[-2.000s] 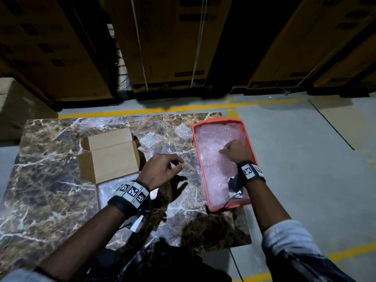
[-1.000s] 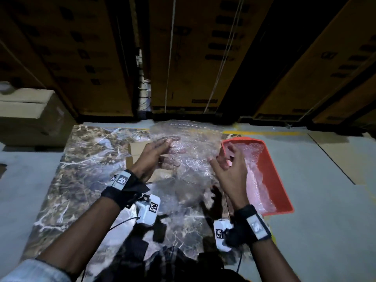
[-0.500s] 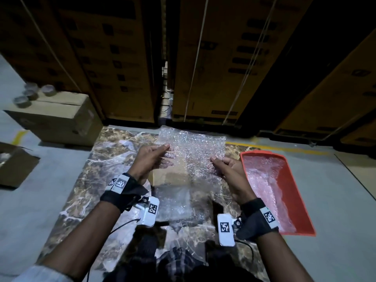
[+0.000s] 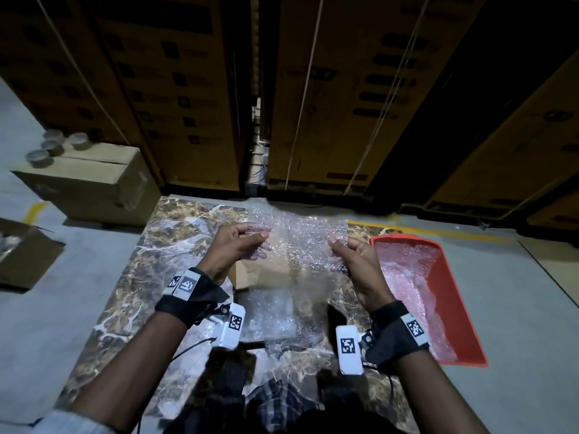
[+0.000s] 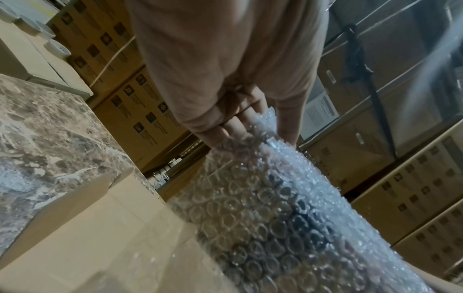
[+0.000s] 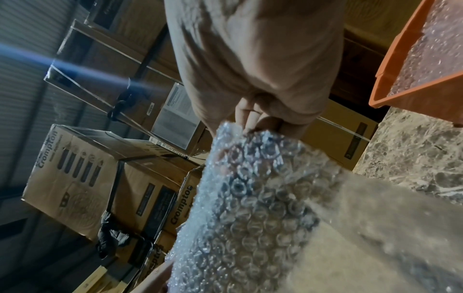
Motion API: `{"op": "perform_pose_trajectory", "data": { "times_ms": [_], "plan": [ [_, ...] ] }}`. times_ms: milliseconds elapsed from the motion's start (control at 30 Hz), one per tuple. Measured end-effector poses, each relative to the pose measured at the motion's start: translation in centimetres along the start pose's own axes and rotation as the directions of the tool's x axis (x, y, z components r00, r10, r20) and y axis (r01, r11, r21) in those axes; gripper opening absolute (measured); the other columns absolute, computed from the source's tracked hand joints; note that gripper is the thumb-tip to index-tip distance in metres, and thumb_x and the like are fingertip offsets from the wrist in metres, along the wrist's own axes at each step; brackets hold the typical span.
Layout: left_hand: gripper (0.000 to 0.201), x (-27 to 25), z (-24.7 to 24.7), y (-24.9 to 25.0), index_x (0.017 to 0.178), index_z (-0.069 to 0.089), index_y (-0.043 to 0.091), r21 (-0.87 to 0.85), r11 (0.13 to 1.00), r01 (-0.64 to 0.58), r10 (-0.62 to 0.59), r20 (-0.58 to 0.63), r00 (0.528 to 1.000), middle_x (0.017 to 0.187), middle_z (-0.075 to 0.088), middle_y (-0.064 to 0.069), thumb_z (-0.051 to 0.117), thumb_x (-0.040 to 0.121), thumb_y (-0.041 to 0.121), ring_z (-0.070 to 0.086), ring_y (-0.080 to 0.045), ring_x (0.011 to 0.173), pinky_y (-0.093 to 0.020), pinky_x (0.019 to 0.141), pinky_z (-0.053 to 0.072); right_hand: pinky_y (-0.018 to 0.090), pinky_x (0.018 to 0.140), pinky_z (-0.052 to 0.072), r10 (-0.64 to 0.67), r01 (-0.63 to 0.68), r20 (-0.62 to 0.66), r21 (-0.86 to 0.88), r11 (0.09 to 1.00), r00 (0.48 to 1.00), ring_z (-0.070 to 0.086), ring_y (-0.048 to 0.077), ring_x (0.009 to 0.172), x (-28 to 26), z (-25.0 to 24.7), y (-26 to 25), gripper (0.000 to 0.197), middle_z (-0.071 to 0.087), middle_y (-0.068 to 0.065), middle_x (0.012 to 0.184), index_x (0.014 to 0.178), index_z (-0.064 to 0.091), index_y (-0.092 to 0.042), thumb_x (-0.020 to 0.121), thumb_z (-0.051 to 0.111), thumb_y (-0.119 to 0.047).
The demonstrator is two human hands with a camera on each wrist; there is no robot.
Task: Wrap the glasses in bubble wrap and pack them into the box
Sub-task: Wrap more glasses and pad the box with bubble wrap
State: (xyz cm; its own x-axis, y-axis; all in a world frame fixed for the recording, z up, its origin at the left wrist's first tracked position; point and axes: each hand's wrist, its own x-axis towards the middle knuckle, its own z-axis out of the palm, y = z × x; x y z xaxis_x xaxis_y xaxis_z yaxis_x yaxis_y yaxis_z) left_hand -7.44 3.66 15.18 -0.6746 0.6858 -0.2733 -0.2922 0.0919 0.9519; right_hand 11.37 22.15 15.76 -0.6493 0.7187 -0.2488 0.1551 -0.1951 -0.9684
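Note:
I hold a clear sheet of bubble wrap [image 4: 299, 242] stretched in the air above the marble table [image 4: 131, 277]. My left hand [image 4: 238, 245] pinches its left edge and my right hand [image 4: 347, 255] pinches its right edge. The left wrist view shows the left fingers [image 5: 225, 130] behind the bubble wrap [image 5: 275, 208] and the thumb in front. The right wrist view shows the right hand [image 6: 263, 123] gripping the bubble wrap [image 6: 250, 198]. Below the sheet sits a small cardboard box [image 4: 260, 274], partly hidden. More bubble wrap [image 4: 269, 311] lies on the table near me. No glasses can be made out on the table.
An orange tray [image 4: 463, 314] lined with bubble wrap lies at the table's right edge. On the floor at left stand a large carton [image 4: 94, 183] with several small bowl-like items [image 4: 53, 145] on top and an open box [image 4: 22, 255]. Stacked cartons [image 4: 313, 89] stand behind the table.
My right hand took a bubble wrap sheet from the orange tray. Both hands raised it and now hold it spread over the box. The camera has tilted up and left.

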Motion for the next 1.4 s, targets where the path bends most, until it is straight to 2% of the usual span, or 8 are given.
{"op": "perform_pose_trajectory", "data": {
  "times_ms": [267,400,633,867,1033,1200,1333,1400],
  "plan": [
    [0.031,-0.1,-0.7,0.2,0.108,0.072,-0.004,0.024,1.000,-0.005,0.006,-0.035,0.999,0.081,0.075,-0.004,0.074,0.090,0.021,0.067,-0.017,0.065,-0.025,0.066,0.050,0.022,0.079,0.051,0.010,-0.011,0.027,0.023,1.000,1.000,0.070,0.009,0.090,0.1,-0.7,0.4,0.018,0.077,0.000,0.098,0.107,0.071,-0.007,0.091,0.075,-0.015],
    [0.022,-0.1,-1.1,0.0,0.109,0.075,0.005,-0.007,1.000,-0.011,0.010,-0.047,0.999,0.104,0.074,-0.013,0.075,0.088,0.013,0.065,-0.028,0.088,-0.047,0.086,0.055,0.029,0.085,0.055,0.013,-0.013,0.010,0.076,0.997,1.000,0.071,0.017,0.098,0.0,-0.8,0.4,0.019,0.078,0.003,0.106,0.111,0.071,-0.011,0.093,0.070,-0.004],
    [0.019,-0.5,-1.0,0.2,0.104,0.076,0.007,-0.037,0.999,-0.035,0.033,-0.047,0.998,0.109,0.077,-0.007,0.062,0.095,0.000,0.070,-0.023,0.085,-0.037,0.076,0.060,0.026,0.074,0.056,-0.011,0.007,0.046,0.082,0.997,0.999,0.073,0.015,0.096,-0.3,-0.6,-0.1,0.021,0.078,0.005,0.108,0.102,0.077,-0.009,0.096,0.061,0.003],
    [0.032,-1.0,-1.3,0.0,0.088,0.076,0.006,-0.125,0.992,0.010,-0.013,-0.021,1.000,0.096,0.078,-0.007,0.047,0.099,-0.002,0.072,-0.019,0.076,-0.035,0.077,0.058,0.045,0.102,0.054,-0.063,0.065,0.073,-0.021,0.998,0.995,0.067,0.022,0.116,-0.5,-0.7,-0.1,0.030,0.077,0.000,0.112,0.095,0.077,-0.009,0.096,0.053,0.008],
    [0.037,-0.9,-1.5,-0.6,0.098,0.067,-0.004,-0.224,0.972,0.075,-0.084,-0.027,0.996,0.107,0.068,-0.026,0.034,0.102,0.011,0.065,-0.023,0.073,-0.025,0.063,0.058,0.052,0.108,0.049,-0.111,0.116,0.089,-0.057,0.992,0.990,0.068,0.022,0.113,-0.6,-0.7,0.2,0.032,0.077,0.003,0.112,0.092,0.077,-0.008,0.097,0.046,-0.006],
    [0.043,-1.4,-1.3,-0.3,0.110,0.066,0.000,-0.155,0.986,0.059,-0.057,0.018,0.998,0.078,0.070,0.000,0.069,0.091,0.039,0.061,-0.011,0.063,-0.033,0.075,0.055,0.054,0.109,0.048,-0.157,0.157,0.108,0.013,0.988,0.982,0.066,0.027,0.119,-0.9,-0.8,0.4,0.048,0.074,0.009,0.121,0.094,0.077,-0.003,0.091,0.038,-0.030],
    [0.053,-1.7,-0.7,-0.5,0.119,0.067,0.008,-0.034,0.999,0.023,-0.021,0.041,0.999,0.102,0.076,-0.009,0.086,0.070,0.014,0.070,-0.023,0.081,-0.034,0.085,0.060,0.047,0.109,0.042,-0.125,0.125,0.067,0.010,0.992,0.990,0.061,0.015,0.126,-1.3,-0.9,0.1,0.053,0.072,-0.004,0.128,0.097,0.078,-0.010,0.096,0.045,-0.051],
    [0.060,-1.8,-0.4,-0.5,0.127,0.063,0.012,0.002,1.000,0.000,0.000,0.028,1.000,0.080,0.075,0.001,0.083,0.071,0.002,0.071,-0.022,0.081,-0.040,0.092,0.058,0.048,0.112,0.042,-0.113,0.112,0.054,0.023,0.993,0.992,0.060,0.010,0.127,-1.5,-0.7,-0.1,0.042,0.071,-0.007,0.129,0.099,0.077,-0.014,0.097,0.057,-0.051]
  ]
}}
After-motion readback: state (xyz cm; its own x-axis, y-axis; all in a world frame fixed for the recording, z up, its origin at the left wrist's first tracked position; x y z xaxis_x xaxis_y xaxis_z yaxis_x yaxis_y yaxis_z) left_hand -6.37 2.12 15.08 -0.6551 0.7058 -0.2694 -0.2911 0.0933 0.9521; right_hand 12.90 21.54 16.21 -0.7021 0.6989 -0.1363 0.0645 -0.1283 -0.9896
